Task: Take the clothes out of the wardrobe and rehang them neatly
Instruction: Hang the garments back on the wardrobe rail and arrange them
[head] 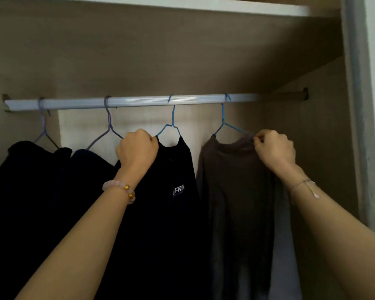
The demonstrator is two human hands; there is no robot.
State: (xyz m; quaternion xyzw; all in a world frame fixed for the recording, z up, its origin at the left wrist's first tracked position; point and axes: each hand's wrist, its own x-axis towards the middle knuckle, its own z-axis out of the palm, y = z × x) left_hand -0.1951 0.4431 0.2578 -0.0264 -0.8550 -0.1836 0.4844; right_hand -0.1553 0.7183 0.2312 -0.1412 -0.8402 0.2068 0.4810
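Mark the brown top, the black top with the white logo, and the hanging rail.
brown top [236, 191], head view, on the front of its body.
black top with the white logo [167, 224], head view, on the chest below the logo.
hanging rail [139, 101], head view, on the bare stretch between two hooks.

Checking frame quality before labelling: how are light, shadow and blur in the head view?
Head view: dim overall; the rail is brightly lit in the middle, its right end in shadow; the black shirts lose fold detail; the logo is soft, partly unreadable; the shelf edge is washed out.
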